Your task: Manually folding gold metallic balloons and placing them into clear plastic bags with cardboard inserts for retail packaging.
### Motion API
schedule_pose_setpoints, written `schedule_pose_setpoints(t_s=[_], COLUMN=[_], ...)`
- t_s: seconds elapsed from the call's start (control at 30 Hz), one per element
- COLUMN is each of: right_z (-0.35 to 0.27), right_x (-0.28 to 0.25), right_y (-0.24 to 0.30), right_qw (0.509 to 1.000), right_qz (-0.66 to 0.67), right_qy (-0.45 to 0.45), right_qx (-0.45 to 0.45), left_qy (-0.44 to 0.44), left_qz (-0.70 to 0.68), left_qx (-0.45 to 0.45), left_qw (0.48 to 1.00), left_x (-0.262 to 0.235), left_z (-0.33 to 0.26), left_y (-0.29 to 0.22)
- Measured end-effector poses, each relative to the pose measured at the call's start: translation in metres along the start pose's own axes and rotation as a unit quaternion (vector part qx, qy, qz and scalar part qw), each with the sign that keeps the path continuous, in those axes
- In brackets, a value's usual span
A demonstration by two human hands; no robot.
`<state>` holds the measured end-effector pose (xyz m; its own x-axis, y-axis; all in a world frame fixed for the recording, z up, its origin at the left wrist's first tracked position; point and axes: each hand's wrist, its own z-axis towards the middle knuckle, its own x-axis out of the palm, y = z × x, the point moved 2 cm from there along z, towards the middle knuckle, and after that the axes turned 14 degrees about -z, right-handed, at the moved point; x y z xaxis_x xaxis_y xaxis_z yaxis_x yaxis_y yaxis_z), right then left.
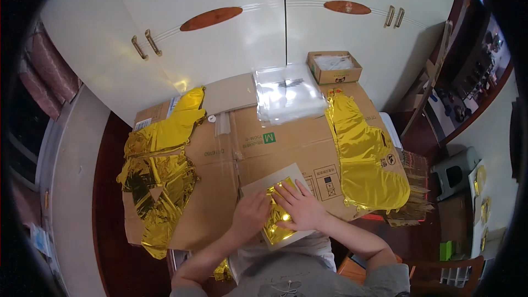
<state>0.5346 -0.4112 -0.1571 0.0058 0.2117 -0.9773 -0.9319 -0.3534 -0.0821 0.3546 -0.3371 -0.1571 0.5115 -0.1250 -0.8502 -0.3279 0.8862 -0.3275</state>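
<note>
A folded flat gold foil balloon (pixel 279 233) lies on a pale grey card (pixel 294 171) at the near edge of the cardboard, close to my body. My right hand (pixel 300 207) rests flat on the foil with its fingers stretched out and slightly apart. At the foil's left edge, my left hand (pixel 252 214) has its fingers bent and pressed together on it. The fingertips of that hand are partly hidden. Creases and bright reflections show on the foil between both hands.
Crumpled gold foil balloons (pixel 159 179) spread over the left of the cardboard sheet (pixel 217 209). Another flat one (pixel 366 159) lies at right. Behind are clear plastic bags (pixel 289 93), a small open box (pixel 335 69) and white cabinet doors (pixel 236 38).
</note>
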Motion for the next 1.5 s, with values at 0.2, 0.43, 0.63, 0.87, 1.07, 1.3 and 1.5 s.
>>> schedule_pose_setpoints(t_s=[0.2, 0.43, 0.63, 0.87, 1.07, 1.3, 1.5], right_z=[0.000, 0.000, -0.002, -0.005, -0.007, -0.007, -0.012], right_x=[-0.002, -0.004, -0.008, -0.012, -0.006, -0.005, 0.010], right_y=[0.001, -0.002, -0.030, -0.053, -0.052, -0.041, -0.041], right_qw=[1.000, 1.000, 0.993, 0.984, 0.986, 0.989, 0.994], right_qz=[-0.004, 0.019, 0.045, 0.026, 0.024, 0.001, -0.001], right_qy=[0.019, 0.016, 0.044, 0.092, 0.086, 0.085, 0.035], right_qx=[0.001, -0.015, -0.096, -0.150, -0.144, -0.125, -0.103], left_qy=[0.096, 0.200, 0.255, 0.281, 0.291, 0.249, 0.057], left_qz=[-0.019, 0.013, 0.021, 0.015, -0.002, -0.048, -0.248], left_qx=[-0.094, -0.116, -0.127, -0.141, -0.136, -0.103, -0.257], left_qw=[0.991, 0.973, 0.958, 0.949, 0.947, 0.962, 0.932], left_x=[0.009, -0.002, -0.007, -0.014, -0.015, -0.020, -0.050], left_z=[-0.018, -0.016, -0.013, -0.008, -0.009, -0.019, -0.046], left_y=[-0.011, -0.003, 0.002, -0.002, 0.001, 0.002, -0.029])
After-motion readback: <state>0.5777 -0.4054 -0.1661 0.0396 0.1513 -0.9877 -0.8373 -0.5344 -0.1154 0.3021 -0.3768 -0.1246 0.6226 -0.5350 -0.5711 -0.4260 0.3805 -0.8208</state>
